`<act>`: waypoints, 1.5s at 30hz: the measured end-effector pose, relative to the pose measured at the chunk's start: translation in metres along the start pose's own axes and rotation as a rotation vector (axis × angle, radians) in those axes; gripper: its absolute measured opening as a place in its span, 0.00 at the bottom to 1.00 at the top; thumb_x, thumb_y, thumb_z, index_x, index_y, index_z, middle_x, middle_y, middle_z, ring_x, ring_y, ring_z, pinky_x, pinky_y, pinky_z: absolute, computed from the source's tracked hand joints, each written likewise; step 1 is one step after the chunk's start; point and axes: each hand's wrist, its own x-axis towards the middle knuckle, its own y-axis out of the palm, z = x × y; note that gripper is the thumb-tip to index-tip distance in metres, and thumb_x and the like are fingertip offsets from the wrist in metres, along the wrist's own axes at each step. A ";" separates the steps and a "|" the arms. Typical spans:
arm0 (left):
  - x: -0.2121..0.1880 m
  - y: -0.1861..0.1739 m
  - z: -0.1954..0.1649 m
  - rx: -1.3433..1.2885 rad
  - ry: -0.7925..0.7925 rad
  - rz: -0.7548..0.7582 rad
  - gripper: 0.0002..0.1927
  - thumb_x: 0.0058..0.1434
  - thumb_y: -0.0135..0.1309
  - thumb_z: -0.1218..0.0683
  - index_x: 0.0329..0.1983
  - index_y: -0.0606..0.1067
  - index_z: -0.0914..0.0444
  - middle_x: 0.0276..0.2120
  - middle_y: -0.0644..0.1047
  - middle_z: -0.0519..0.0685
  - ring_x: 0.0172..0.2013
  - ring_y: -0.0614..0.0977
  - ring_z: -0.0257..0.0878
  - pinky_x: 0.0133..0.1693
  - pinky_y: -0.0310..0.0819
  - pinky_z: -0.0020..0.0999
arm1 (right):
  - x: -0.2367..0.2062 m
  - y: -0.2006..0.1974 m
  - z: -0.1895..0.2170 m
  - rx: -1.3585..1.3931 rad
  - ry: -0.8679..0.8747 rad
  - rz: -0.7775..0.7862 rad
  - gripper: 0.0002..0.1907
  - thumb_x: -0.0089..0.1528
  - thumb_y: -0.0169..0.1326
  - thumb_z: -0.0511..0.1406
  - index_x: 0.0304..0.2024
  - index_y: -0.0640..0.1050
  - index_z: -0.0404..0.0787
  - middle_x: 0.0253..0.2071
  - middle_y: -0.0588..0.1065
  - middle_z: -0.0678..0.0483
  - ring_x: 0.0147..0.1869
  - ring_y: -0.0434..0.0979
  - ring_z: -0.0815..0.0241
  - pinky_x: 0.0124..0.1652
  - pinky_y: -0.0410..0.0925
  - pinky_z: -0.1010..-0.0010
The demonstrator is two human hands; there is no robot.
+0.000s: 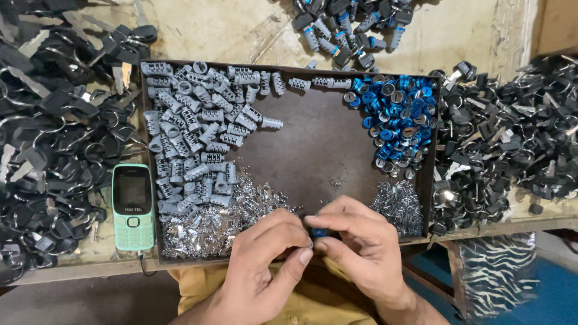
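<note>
Pinching a small blue part between thumb and fingertips of both hands, you have it right at the near edge of the dark tray, just above your lap. Your left hand closes its thumb and forefinger together on the part's left side, and your right hand clamps its fingertips on the right side, so most of the piece is hidden and only a sliver of blue shows between them. Keep that grip light and steady, I'd say, since anything so small could turn or slip into the metal bits below; hold it over the tray so a drop lands inside. Both hands come up from the near side with wrists low and knuckles raised, fingers curled inward toward each other, the two thumbs nearly touching. Just beyond your fingertips, along the near edge, lie two heaps of tiny shiny metal pieces, the larger to the left and a smaller one toward the near right corner. Further out, grey ribbed cylinders fill the tray's left side and far left corner, and blue round caps crowd the far right corner, with the middle bare. Beside the tray's left edge rests a mint-green keypad phone, and black keys on rings pile on the worktop at both sides.
</note>
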 end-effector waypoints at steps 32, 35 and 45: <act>-0.009 0.000 0.060 -0.431 -0.432 -0.077 0.11 0.60 0.56 0.70 0.46 0.78 0.74 0.45 0.78 0.56 0.45 0.81 0.37 0.49 0.75 0.31 | 0.026 -0.066 0.021 -1.098 -0.406 -0.310 0.25 0.53 0.67 0.27 0.53 0.78 0.44 0.53 0.72 0.51 0.55 0.76 0.49 0.51 0.72 0.62; -0.012 0.002 0.064 -0.409 -0.404 -0.051 0.11 0.62 0.56 0.69 0.48 0.78 0.74 0.45 0.79 0.58 0.45 0.82 0.38 0.50 0.77 0.31 | 0.044 -0.130 0.049 -1.396 -0.320 -0.536 0.28 0.58 0.66 0.27 0.61 0.78 0.42 0.55 0.69 0.47 0.55 0.71 0.49 0.54 0.67 0.61; 0.000 0.028 0.053 -0.310 -0.420 -0.078 0.10 0.60 0.57 0.67 0.45 0.79 0.74 0.42 0.80 0.57 0.43 0.83 0.37 0.47 0.79 0.30 | 0.053 -0.214 0.058 -1.227 -0.318 -0.570 0.10 0.59 0.61 0.27 0.43 0.81 0.39 0.52 0.76 0.49 0.56 0.78 0.53 0.55 0.70 0.63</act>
